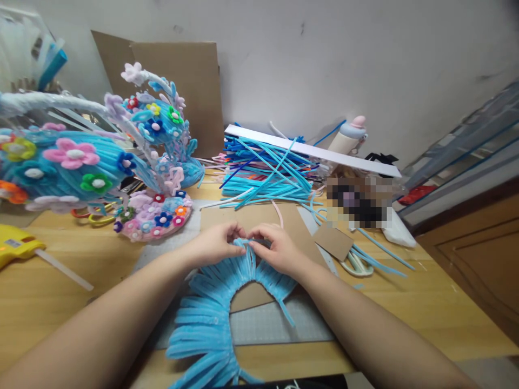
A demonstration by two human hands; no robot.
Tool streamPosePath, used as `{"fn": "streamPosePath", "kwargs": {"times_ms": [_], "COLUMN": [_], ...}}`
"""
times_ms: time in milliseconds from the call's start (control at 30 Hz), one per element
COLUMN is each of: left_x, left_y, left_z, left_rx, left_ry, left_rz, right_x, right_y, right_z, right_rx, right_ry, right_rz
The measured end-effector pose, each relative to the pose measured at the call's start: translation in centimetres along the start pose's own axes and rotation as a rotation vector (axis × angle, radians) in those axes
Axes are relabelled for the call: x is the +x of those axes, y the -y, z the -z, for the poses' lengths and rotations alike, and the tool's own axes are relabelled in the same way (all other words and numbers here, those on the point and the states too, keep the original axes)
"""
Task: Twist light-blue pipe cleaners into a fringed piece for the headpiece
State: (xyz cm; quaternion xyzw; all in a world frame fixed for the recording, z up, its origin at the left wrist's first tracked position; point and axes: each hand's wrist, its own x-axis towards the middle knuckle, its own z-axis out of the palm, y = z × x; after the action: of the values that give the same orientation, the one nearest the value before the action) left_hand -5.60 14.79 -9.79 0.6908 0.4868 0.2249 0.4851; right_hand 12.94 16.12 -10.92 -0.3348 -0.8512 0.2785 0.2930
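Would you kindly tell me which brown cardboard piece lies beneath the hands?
The large brown cardboard sheet, partly under the fuzzy light-blue strip; the small brown cardboard piece lies farther right, and the tall brown cardboard panel stands behind.

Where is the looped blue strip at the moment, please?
In the head view, the looped blue strip curves through the lower centre-left, over the grey mat, its far side pinched by the left hand and right hand.
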Motion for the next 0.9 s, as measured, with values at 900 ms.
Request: {"fn": "streamPosePath", "kwargs": {"times_ms": [900], "left_x": [0.15], "left_y": [0.09], "left_z": [0.70], "left_rx": [-0.143], "left_ry": [0.081], "left_rz": [0.008], "right_x": [0.12], "right_y": [0.35], "right_z": [0.55], "right_rx": [0.085], "right_ry": [0.082], "right_rz": [-0.017]}}
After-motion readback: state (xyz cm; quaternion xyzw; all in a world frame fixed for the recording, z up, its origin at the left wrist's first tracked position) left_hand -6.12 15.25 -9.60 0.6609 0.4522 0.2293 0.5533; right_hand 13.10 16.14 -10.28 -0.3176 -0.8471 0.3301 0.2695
